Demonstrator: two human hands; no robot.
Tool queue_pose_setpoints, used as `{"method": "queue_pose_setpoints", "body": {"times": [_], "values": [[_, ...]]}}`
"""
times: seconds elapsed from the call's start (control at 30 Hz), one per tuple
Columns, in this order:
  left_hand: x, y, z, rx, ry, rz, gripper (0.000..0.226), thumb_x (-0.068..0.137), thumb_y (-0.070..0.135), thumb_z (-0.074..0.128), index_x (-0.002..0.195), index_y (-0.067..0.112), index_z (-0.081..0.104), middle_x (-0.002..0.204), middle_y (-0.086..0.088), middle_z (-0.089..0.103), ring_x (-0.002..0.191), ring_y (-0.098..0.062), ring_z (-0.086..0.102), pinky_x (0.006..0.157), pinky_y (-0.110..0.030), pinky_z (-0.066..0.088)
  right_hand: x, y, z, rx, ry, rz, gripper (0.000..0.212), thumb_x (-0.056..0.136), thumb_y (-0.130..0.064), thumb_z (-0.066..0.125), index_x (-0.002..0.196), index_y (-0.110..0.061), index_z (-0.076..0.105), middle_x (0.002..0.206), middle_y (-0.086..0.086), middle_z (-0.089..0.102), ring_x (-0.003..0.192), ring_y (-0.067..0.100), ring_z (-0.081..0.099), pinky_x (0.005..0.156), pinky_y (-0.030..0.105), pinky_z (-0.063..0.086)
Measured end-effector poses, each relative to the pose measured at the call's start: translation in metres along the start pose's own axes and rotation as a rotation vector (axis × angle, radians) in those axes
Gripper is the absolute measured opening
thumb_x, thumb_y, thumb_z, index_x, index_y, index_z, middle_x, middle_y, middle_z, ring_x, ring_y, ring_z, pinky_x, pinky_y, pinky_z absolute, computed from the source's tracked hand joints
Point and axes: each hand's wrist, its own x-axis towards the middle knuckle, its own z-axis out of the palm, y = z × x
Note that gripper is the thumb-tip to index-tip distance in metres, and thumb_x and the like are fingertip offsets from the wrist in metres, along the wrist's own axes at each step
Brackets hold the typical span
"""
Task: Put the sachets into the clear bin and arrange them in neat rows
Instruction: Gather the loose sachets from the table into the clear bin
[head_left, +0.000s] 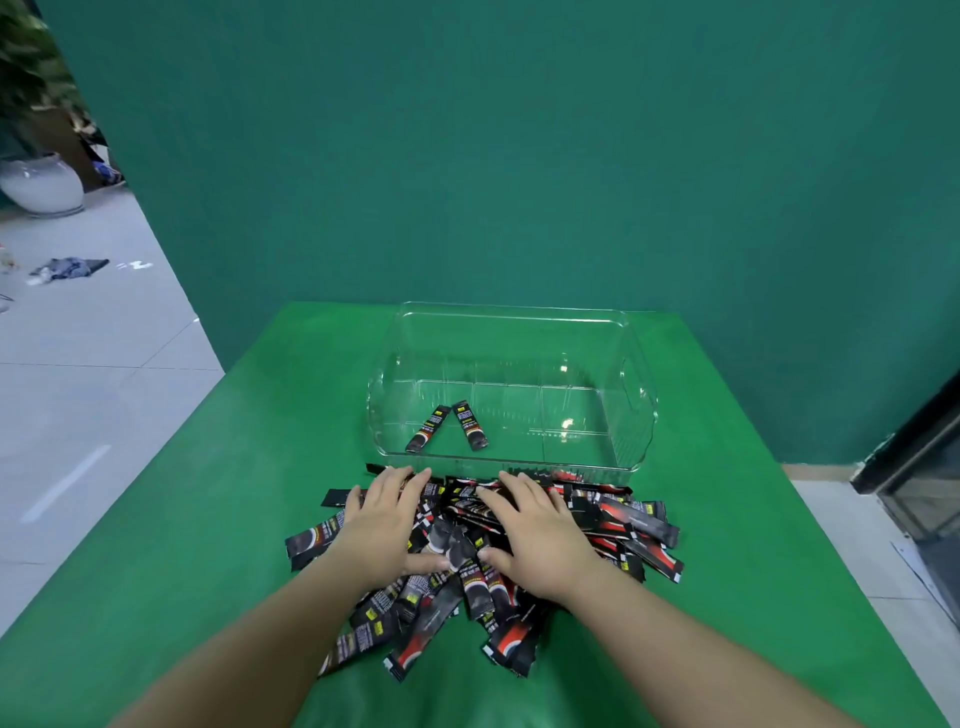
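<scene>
Inside the clear bin (634, 395), at 9 o'clock, two sachets (449, 428) lie unaligned; pile (613, 525) remains on counter (218, 519). Left hand (387, 512) and right hand (535, 532) flat, fingers spread, pressing pile.

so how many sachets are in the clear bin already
2. One sachet lies at the front left of the clear bin, and the other sachet is just right of it, their far ends close together. The bin is see-through, so none seem hidden.

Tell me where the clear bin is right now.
In the head view, the clear bin stands at the far middle of the green table, just beyond the pile of sachets that both hands rest on.
</scene>
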Motion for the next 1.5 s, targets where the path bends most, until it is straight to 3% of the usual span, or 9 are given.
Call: {"method": "queue_pose_setpoints", "body": {"times": [0.17, 0.33, 0.47, 0.6, 0.8, 0.97, 1.3, 1.43, 1.5], "values": [[0.009, -0.002, 0.000, -0.029, -0.085, -0.038, 0.114, 0.073, 0.075, 0.056, 0.150, 0.031, -0.016, 0.159, 0.001, -0.008, 0.146, -0.021, -0.009, 0.116, -0.056, 0.001, 0.014, -0.002, 0.008, -0.052, 0.006, 0.040, 0.065, 0.098, -0.043, 0.040, 0.151, -0.028, 0.005, 0.159, 0.002, 0.003, 0.146, 0.022, -0.001, 0.116, 0.049, 0.001], [0.012, -0.003, 0.004, -0.051, -0.074, -0.050, 0.109, 0.076, 0.072, 0.057, 0.150, 0.033, -0.014, 0.158, 0.001, -0.003, 0.145, -0.022, 0.004, 0.114, -0.053, 0.008, 0.022, 0.002, 0.010, -0.154, 0.055, 0.062, 0.064, 0.100, -0.040, 0.037, 0.151, -0.025, 0.002, 0.149, 0.007, 0.024, 0.137, 0.025, 0.022, 0.110, 0.049, 0.020], [0.013, -0.003, 0.004, -0.103, 0.008, -0.032, 0.095, 0.084, 0.062, 0.055, 0.152, 0.030, -0.003, 0.156, 0.002, 0.007, 0.142, -0.019, 0.015, 0.114, -0.046, 0.012, 0.031, 0.009, 0.011, -0.173, 0.081, 0.082, 0.065, 0.093, -0.012, 0.054, 0.148, -0.014, 0.019, 0.140, 0.011, 0.032, 0.131, 0.029, 0.028, 0.110, 0.045, 0.024], [0.017, -0.004, 0.007, -0.127, 0.068, -0.015, 0.081, 0.091, 0.053, 0.049, 0.153, 0.025, 0.005, 0.154, 0.002, 0.020, 0.138, -0.017, 0.022, 0.113, -0.039, 0.015, 0.031, 0.014, 0.008, -0.123, 0.117, 0.027, 0.063, 0.086, 0.004, 0.051, 0.143, -0.013, 0.030, 0.143, 0.008, 0.036, 0.133, 0.025, 0.031, 0.113, 0.038, 0.022], [0.025, 0.005, 0.005, -0.167, 0.180, 0.007, 0.057, 0.099, 0.018, 0.047, 0.150, 0.022, 0.021, 0.148, 0.002, 0.036, 0.135, -0.017, 0.032, 0.112, -0.034, 0.020, 0.027, 0.018, -0.004, -0.061, 0.142, -0.017, 0.066, 0.084, 0.011, 0.045, 0.143, -0.015, 0.033, 0.144, 0.005, 0.041, 0.132, 0.022, 0.037, 0.110, 0.031, 0.027], [0.030, 0.012, 0.002, -0.261, 0.273, 0.049, 0.080, 0.082, -0.021, 0.039, 0.147, 0.025, 0.029, 0.144, 0.001, 0.041, 0.133, -0.017, 0.034, 0.111, -0.030, 0.023, 0.022, 0.027, -0.015, 0.070, 0.236, -0.005, 0.062, 0.086, 0.009, 0.044, 0.142, -0.017, 0.036, 0.142, 0.001, 0.046, 0.129, 0.018, 0.041, 0.106, 0.027, 0.031], [0.051, 0.051, -0.072, -0.518, 0.585, 0.171, 0.061, 0.091, -0.014, 0.041, 0.143, 0.018, 0.037, 0.122, 0.000, 0.050, 0.115, -0.011, 0.045, 0.107, -0.028, 0.036, 0.039, 0.047, -0.056, 0.280, 0.492, 0.107, 0.045, 0.091, 0.000, 0.047, 0.134, -0.015, 0.046, 0.127, 0.002, 0.055, 0.116, 0.021, 0.049, 0.092, 0.032, 0.039], [0.081, 0.065, -0.097, -0.506, 0.632, 0.177, 0.061, 0.091, -0.013, 0.040, 0.145, 0.014, 0.032, 0.120, -0.002, 0.047, 0.116, -0.015, 0.042, 0.107, -0.031, 0.032, 0.053, 0.056, -0.066, 0.153, 0.364, 0.197, 0.063, 0.091, -0.001, 0.046, 0.148, -0.015, 0.022, 0.146, 0.006, 0.038, 0.131, 0.024, 0.037, 0.105, 0.037, 0.034], [0.094, 0.066, -0.093, -0.426, 0.507, 0.141, 0.059, 0.097, 0.003, 0.043, 0.150, 0.016, 0.021, 0.140, -0.004, 0.038, 0.130, -0.019, 0.031, 0.112, -0.038, 0.022, 0.053, 0.057, -0.064, 0.122, 0.254, 0.208, 0.071, 0.095, -0.013, 0.050, 0.151, -0.018, 0.007, 0.154, 0.005, 0.025, 0.140, 0.024, 0.025, 0.114, 0.044, 0.025]]}}
